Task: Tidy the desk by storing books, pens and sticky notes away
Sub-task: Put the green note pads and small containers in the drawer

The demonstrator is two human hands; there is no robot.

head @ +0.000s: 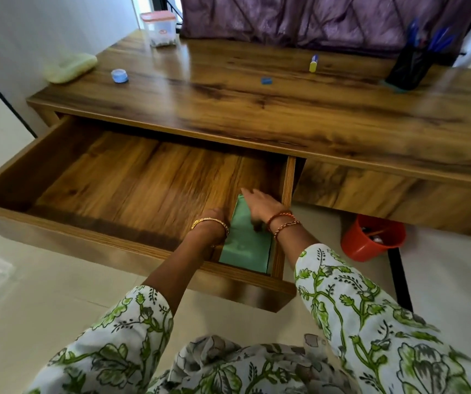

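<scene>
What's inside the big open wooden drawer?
A green book lies in the right front corner of the open wooden drawer, with both hands on it. The rest looks bare. Anything beneath the book is hidden.

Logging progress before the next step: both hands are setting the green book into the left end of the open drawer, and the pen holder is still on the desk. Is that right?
Not quite. The head view shows the green book at the right end of the open drawer, against its right wall, not the left. Both the left hand and right hand are on it, and the pen holder stands on the desk.
</scene>
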